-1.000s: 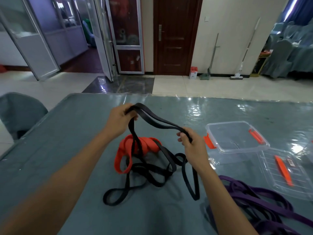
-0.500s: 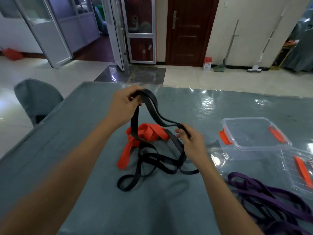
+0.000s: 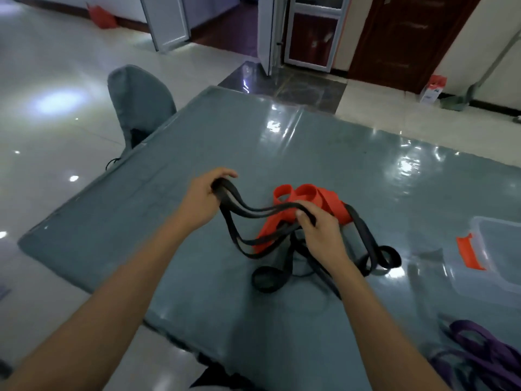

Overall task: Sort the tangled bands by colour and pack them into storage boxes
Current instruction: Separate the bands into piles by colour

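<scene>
My left hand (image 3: 201, 200) grips one end of a black band (image 3: 255, 214) that sags between both hands. At its other end, my right hand (image 3: 320, 231) pinches the strands just above the table. More black loops (image 3: 372, 251) lie tangled under and right of that hand. An orange band (image 3: 307, 197) lies folded on the table behind the black ones, partly under them. Purple bands (image 3: 479, 348) are heaped at the lower right. A clear storage box (image 3: 496, 255) with an orange latch (image 3: 469, 251) stands at the right edge, cut off by the frame.
The grey-green table (image 3: 324, 148) has a glossy cover; its left edge and near-left corner are close to my arms. A grey covered chair (image 3: 141, 100) stands at the table's far left. Beyond are a tiled floor, glass doors and a brown door.
Both hands have come down toward the table with the black band, which now sags low. The camera has swung left and down, pushing the box and purple bands toward the right edge.
</scene>
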